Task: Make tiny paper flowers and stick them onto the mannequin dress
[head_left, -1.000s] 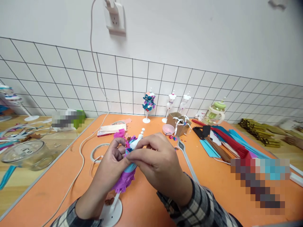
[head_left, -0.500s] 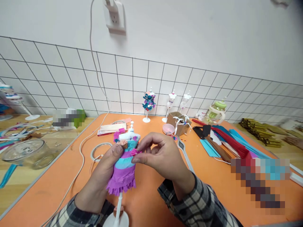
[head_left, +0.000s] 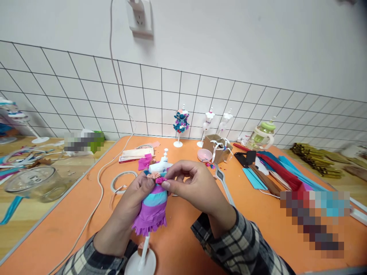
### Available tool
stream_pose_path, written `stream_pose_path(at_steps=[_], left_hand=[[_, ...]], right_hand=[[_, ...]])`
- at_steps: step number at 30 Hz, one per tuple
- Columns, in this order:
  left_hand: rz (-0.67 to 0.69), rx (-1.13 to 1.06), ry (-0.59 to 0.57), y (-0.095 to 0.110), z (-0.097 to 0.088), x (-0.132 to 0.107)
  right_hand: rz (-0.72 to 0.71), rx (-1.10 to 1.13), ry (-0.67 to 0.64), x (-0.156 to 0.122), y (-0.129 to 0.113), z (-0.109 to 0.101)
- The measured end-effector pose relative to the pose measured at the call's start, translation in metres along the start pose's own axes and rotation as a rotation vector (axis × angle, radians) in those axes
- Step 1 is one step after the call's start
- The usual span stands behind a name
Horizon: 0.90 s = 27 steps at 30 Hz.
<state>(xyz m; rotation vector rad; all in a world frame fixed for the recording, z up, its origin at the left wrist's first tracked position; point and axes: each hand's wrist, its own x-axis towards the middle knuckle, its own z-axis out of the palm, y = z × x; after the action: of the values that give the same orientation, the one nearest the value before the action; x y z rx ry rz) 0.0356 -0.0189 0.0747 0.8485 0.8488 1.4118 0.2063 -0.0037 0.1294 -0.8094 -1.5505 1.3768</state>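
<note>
A small white mannequin (head_left: 158, 167) on a round-based stand wears a purple and light-blue crepe-paper dress (head_left: 151, 212) with a fringed hem. My left hand (head_left: 136, 196) is closed around its torso from the left, thumb near a peach paper flower (head_left: 153, 176) at the chest. Between the thumb and fingers of my right hand (head_left: 193, 185) is a magenta paper flower (head_left: 161, 180), held against the chest beside the peach one. Part of the torso is hidden behind my right fingers. A brown-peach paper piece (head_left: 142, 248) lies on the stand's base.
Behind the hands stand a decorated mannequin (head_left: 181, 122), two plainer ones, a pink bowl (head_left: 204, 155) and a cardboard box (head_left: 215, 147). A tape roll (head_left: 124, 181) and white cable (head_left: 100, 187) lie left. Scissors (head_left: 222, 177), colored paper (head_left: 279, 172) and a bottle (head_left: 260, 135) are right.
My right hand has brought the magenta flower up and left, against the dress's chest next to the peach flower. The mannequin has turned and tilted slightly to the right.
</note>
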Motion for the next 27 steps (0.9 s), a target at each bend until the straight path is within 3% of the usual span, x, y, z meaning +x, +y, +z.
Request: stream_pose_path(at_steps=[16,24,27], left_hand=[[0.016,0.030,-0.086,0.004,0.006,0.000],[-0.062,0.015,-0.142,-0.002,-0.007,0.002],[-0.050,0.039,-0.118,-0.002,-0.010,0.000]], right_hand=[[-0.087,-0.200,0.148,-0.002,0.006,0.005],[-0.110,-0.430,0.269,-0.008,-0.002,-0.005],[-0.062,-0.333,0.158,-0.006,-0.002,-0.008]])
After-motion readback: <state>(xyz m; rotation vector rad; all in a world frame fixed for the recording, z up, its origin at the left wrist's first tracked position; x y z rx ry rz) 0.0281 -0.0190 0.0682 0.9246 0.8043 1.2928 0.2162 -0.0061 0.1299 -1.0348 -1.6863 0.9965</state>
